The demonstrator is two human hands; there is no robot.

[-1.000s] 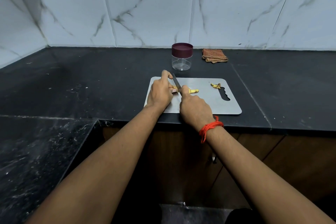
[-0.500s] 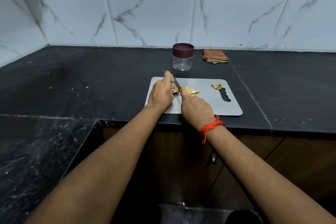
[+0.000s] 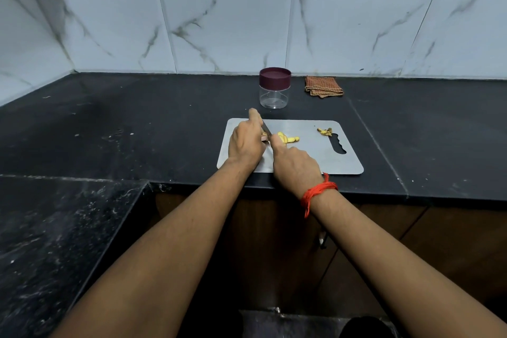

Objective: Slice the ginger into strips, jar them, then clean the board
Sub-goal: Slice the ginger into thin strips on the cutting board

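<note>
Black surface [image 3: 137, 123], mid-frame: left hand [image 3: 245, 143] pins ginger [image 3: 282, 136], right hand [image 3: 296, 164] grips knife [image 3: 266, 130]; I'd slice thin, fingertips tucked.

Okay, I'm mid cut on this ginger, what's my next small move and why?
Probably press the knife straight down through the ginger that your left hand pins to the board. Your right hand holds the blade right at that piece, only a few strips lie cut, and the jar is lidded.
</note>
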